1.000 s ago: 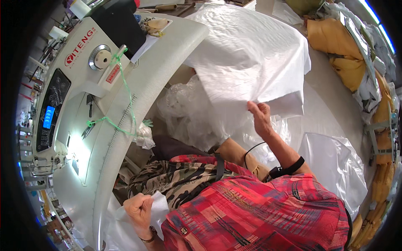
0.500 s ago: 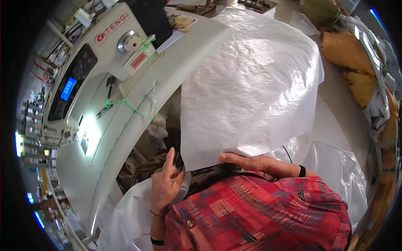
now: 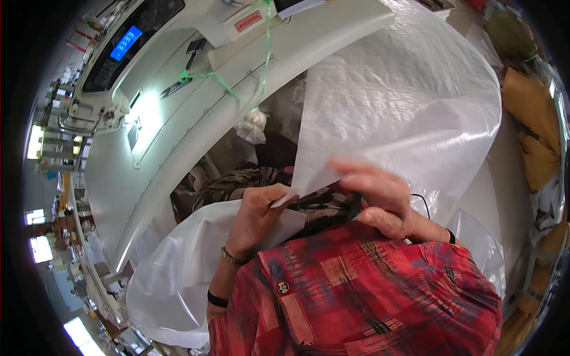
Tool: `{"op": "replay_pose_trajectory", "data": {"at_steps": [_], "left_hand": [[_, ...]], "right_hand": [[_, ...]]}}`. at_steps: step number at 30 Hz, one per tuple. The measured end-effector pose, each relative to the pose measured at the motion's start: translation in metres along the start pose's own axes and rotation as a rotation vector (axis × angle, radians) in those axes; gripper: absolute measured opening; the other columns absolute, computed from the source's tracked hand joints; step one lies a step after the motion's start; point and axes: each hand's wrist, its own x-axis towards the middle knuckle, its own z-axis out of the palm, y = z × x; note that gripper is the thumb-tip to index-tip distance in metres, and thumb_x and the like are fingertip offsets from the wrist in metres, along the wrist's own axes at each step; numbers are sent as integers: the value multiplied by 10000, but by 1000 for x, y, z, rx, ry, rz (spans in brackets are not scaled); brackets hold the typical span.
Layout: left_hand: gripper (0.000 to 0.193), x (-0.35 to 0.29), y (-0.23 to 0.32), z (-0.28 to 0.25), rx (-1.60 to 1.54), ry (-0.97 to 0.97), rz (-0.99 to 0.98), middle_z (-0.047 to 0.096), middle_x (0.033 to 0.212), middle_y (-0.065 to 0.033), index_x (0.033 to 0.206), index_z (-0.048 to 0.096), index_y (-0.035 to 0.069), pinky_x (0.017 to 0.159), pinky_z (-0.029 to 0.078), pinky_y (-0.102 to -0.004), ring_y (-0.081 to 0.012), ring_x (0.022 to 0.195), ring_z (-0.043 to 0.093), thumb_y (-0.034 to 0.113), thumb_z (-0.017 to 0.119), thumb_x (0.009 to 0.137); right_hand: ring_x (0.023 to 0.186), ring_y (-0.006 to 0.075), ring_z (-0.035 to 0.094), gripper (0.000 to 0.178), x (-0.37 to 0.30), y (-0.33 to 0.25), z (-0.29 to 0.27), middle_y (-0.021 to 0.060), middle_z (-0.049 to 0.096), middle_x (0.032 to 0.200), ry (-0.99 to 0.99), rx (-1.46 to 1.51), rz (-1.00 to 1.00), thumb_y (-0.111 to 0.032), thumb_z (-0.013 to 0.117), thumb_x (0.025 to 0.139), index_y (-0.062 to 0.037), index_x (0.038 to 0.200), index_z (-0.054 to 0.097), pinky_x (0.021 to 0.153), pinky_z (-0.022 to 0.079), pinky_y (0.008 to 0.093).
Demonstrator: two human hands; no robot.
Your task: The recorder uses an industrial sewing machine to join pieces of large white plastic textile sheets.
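Note:
A large white woven plastic sheet [image 3: 380,101] reaches from the far side of the table down toward my body. My left hand [image 3: 258,216] is closed on the near left corner of the sheet, pinching it between thumb and fingers. Beside it on the right, my right hand [image 3: 383,199] has its thumb and fingers apart. Its fingertips, slightly blurred, are at the sheet's near edge; whether they touch it I cannot tell. A second white plastic sheet [image 3: 172,273] hangs below my left forearm, over my lap.
On the left stands a white sewing machine [image 3: 237,29] with a lit blue display [image 3: 126,43] and a pale worktable [image 3: 113,196]. Small thread snips [image 3: 175,88] lie there on a green cord [image 3: 219,80]. Brown wrapped bundles [image 3: 531,113] stand at the right.
My left hand has gone from a raised, pointing finger to gripping the sheet's corner. My right hand has let go of the near edge and opened. The view has shifted.

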Motion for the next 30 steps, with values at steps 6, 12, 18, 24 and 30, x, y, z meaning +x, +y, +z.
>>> {"op": "replay_pose_trajectory", "data": {"at_steps": [6, 12, 18, 24, 30], "left_hand": [[323, -8, -11, -2, -401, -20, -158, 518, 607, 37, 789, 644, -52, 501, 321, -247, -27, 611, 362, 245, 693, 905], [302, -13, -11, -7, -494, 30, -212, 559, 647, 67, 873, 698, -40, 509, 346, -206, -8, 608, 418, 260, 699, 905], [274, -13, -6, -15, -519, 131, -268, 545, 671, 68, 830, 690, -16, 534, 331, -191, -10, 626, 424, 248, 699, 904], [260, -18, -6, -23, -597, 170, -391, 494, 632, 72, 720, 614, -2, 506, 271, -220, -11, 586, 374, 166, 687, 904], [139, -9, -21, -18, -306, -61, -470, 675, 887, -40, 931, 692, -33, 620, 440, -216, -26, 742, 532, 69, 725, 841]], "right_hand": [[1006, 267, 581, 359, 17, 14, -19, 105, 653, 1021, -25, -1244, 202, -218, 718, 803, -50, 1111, 642, 926, 360, 441], [819, 245, 566, 168, 15, 33, -20, 76, 640, 792, 73, -728, 381, -194, 626, 890, -41, 827, 657, 864, 371, 361], [686, 139, 530, 246, 8, 40, -19, 45, 583, 695, 144, -399, 578, -223, 613, 929, -3, 820, 624, 680, 420, 297], [695, 49, 464, 315, 4, 57, -14, -40, 531, 694, 178, -38, 617, -274, 572, 979, -18, 797, 596, 619, 383, 244], [671, 37, 429, 330, 6, 63, -8, -56, 521, 715, 217, 385, 604, -310, 561, 989, -55, 780, 572, 605, 360, 220]]}}
